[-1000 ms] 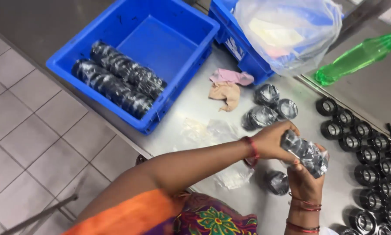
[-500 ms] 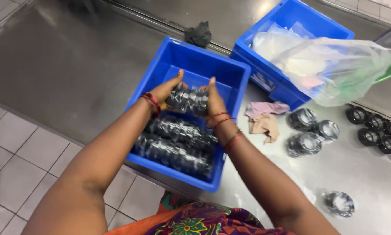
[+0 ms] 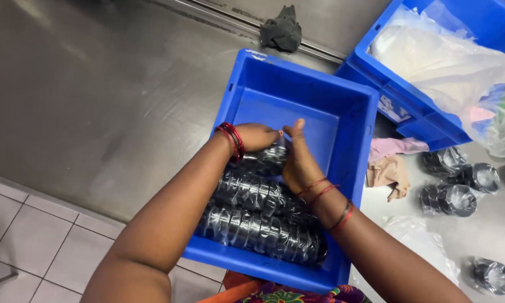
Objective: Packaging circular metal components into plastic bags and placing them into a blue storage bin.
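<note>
Both my hands are inside a blue plastic crate [image 3: 297,73]. Between them lies a plastic-wrapped roll of black metal rings [image 3: 263,161], low against the crate floor. My left hand [image 3: 257,137] covers its left end. My right hand [image 3: 298,160] presses edge-on against its right end. Two more wrapped rolls of rings [image 3: 258,227] lie side by side in the crate, nearer to me. The far half of the crate floor is bare.
A second blue crate [image 3: 426,129] at the right holds a clear plastic bag [image 3: 449,56]. Pink and tan cloths [image 3: 391,163] and short wrapped ring stacks [image 3: 449,199] lie on the steel table [image 3: 95,101]. A grey rag [image 3: 281,29] sits behind the crate. Tiled floor [image 3: 28,241] lies lower left.
My hands carried the wrapped roll from the right of the table to the crate, then lowered it from above the crate down beside the two rolls.
</note>
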